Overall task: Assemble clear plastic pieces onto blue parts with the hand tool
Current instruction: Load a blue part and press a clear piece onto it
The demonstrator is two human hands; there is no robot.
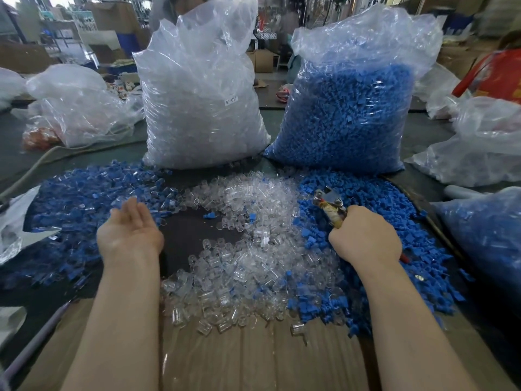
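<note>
My right hand (363, 235) grips the taped handles of a pliers-like hand tool (329, 204), whose metal jaws point up-left over the loose blue parts (380, 221) on the right. My left hand (129, 227) hovers palm-up with straight fingers and holds nothing, at the edge of a pile of assembled blue-and-clear pieces (84, 198) on the left. Loose clear plastic pieces (253, 263) lie in a heap between my hands, with a few blue parts mixed in.
Two tall plastic bags stand at the back: one of clear pieces (203, 103), one of blue parts (346, 108). More bags lie at the left (76, 108) and right (485, 142). A cardboard sheet (253, 362) covers the near table edge.
</note>
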